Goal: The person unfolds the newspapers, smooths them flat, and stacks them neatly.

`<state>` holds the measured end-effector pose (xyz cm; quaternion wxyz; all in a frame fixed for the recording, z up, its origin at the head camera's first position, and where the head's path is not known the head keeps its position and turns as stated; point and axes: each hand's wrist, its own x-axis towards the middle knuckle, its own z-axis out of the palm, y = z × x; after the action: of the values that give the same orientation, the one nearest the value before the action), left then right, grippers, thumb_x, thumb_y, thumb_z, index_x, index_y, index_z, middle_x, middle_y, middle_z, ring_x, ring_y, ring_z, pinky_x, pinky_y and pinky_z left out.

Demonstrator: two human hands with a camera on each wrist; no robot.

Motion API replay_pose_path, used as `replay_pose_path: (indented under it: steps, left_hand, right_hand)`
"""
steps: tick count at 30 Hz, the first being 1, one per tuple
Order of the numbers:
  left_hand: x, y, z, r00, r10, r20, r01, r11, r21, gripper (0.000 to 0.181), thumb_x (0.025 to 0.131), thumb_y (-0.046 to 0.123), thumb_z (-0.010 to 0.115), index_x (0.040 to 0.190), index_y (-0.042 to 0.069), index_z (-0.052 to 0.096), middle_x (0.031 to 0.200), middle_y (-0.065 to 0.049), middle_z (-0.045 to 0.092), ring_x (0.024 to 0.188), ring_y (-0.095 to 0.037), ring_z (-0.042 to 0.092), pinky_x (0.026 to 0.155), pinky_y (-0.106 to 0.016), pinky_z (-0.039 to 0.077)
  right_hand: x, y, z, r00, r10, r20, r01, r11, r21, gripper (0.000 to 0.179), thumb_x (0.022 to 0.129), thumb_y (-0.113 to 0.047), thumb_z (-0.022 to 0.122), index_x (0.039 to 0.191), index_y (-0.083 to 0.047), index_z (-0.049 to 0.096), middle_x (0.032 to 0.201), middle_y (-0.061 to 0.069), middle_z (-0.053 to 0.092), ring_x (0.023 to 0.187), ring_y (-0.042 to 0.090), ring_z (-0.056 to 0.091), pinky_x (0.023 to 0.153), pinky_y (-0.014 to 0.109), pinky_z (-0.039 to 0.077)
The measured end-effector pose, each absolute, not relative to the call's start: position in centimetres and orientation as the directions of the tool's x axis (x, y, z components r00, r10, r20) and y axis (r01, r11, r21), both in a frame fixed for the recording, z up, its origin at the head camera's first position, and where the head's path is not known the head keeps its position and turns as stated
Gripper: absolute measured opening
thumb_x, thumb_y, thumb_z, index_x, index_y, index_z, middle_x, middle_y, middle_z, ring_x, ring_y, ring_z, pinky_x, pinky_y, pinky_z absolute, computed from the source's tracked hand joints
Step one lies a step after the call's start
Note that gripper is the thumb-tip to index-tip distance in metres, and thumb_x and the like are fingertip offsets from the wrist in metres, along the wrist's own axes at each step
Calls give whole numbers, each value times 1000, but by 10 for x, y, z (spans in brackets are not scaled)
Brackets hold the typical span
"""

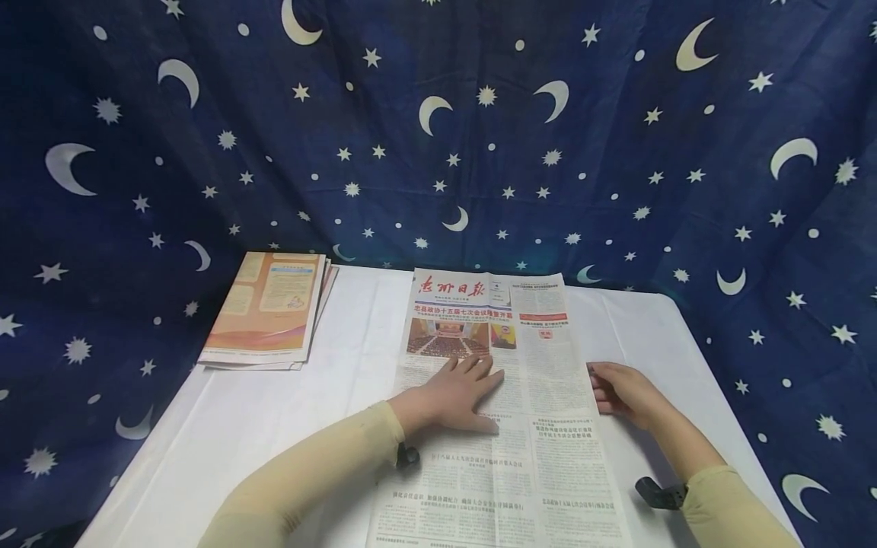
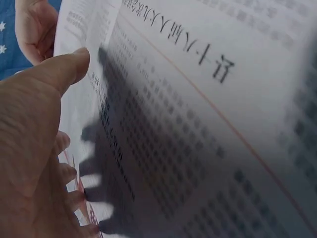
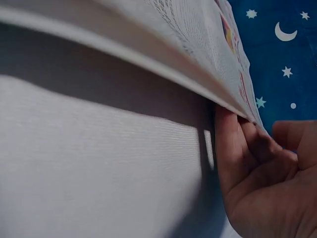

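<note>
A folded newspaper [image 1: 555,396] with red and black headlines and a photo lies lengthwise on the white table in the head view. My left hand [image 1: 457,396] rests on its middle, palm down with fingers spread; the left wrist view shows the hand's shadow on the print. At the right edge of the sheets my right hand [image 1: 626,392] holds the paper. In the right wrist view its curled fingers [image 3: 230,148] reach under that edge, which stands raised off the cloth. The thumb's contact with the paper is partly hidden.
A small stack of orange printed booklets [image 1: 267,304] lies at the table's back left. White cloth [image 1: 342,320] covers the table. Behind it hangs a dark blue curtain [image 1: 390,114] with moons and stars. A black wrist device [image 1: 659,493] sits on the right forearm.
</note>
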<state>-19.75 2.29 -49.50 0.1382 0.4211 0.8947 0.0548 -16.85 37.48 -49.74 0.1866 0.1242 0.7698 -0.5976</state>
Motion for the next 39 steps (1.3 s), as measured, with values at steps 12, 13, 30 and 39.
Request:
replay_pose_path:
  steps: [12,13,30,39]
  left_hand:
    - [-192,32,-500,-637,729,-250,723,678,132,101,86,82,51,165,25,22,171,-8,13,156,-31,10,123,-55,15]
    - [-192,32,-500,-639,727,-253,722,680,132,101,86,82,51,165,26,22,171,-7,12,156,-31,9,123,-55,14]
    - [-194,34,-507,-653,714,-252,716,690,102,103,84,85,50,166,29,20,171,-5,11,157,-28,7,124,-55,13]
    - [-193,35,-503,-651,718,-249,724,685,81,101,85,83,51,165,28,22,171,-6,15,157,-29,10,123,-54,17]
  right_hand:
    - [-148,377,-492,-866,-310,-391,398,46,-916,61,111,-27,46,161,0,22,129,15,67,111,29,70,91,45,58]
    - [-147,376,-491,-867,-313,-389,395,46,-918,61,111,-26,47,161,0,23,129,15,66,112,29,69,91,45,58]
    - [-144,357,-490,-880,-264,-395,397,49,-917,62,108,-28,54,160,-5,30,136,11,61,114,24,66,93,41,58]
    - [-146,354,-494,-888,-270,-372,378,31,-925,59,109,-29,52,159,-4,34,136,12,61,114,24,65,95,43,57]
